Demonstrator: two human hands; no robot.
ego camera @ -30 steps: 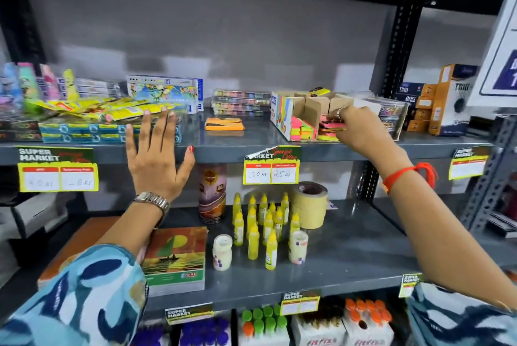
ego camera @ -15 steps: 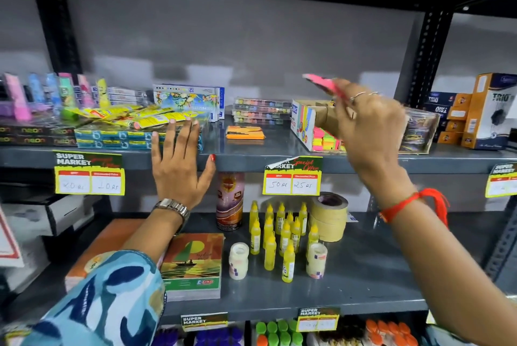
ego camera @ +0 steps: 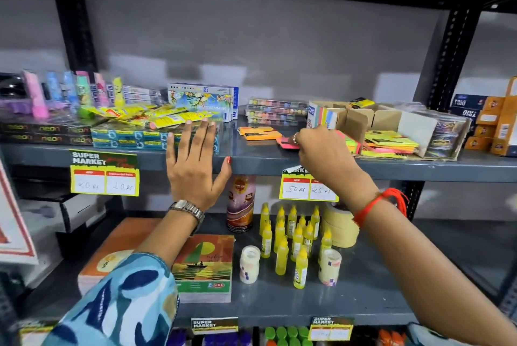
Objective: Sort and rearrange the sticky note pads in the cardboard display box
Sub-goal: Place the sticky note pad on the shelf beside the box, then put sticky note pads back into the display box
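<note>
A cardboard display box [ego camera: 383,119] with dividers stands on the upper grey shelf [ego camera: 260,159], holding yellow, pink and orange sticky note pads [ego camera: 390,140]. Just left of the box my right hand [ego camera: 321,154] is shut on a pink sticky note pad [ego camera: 286,142], which it holds low over the shelf surface. An orange pad [ego camera: 258,133] lies flat on the shelf further left. My left hand [ego camera: 195,166] rests open, fingers spread, against the shelf's front edge and the packets there.
Blue boxes with yellow packets [ego camera: 156,128], a pastel box [ego camera: 201,102] and colour trays [ego camera: 275,112] share the upper shelf; orange cartons [ego camera: 492,121] stand right. Below are glue bottles [ego camera: 291,236], tape rolls [ego camera: 340,226], a can [ego camera: 240,203] and notebooks [ego camera: 204,267].
My right hand took a pink pad out of the box, lifted it, then brought it down left of the box onto the shelf. My left hand stayed on the shelf edge.
</note>
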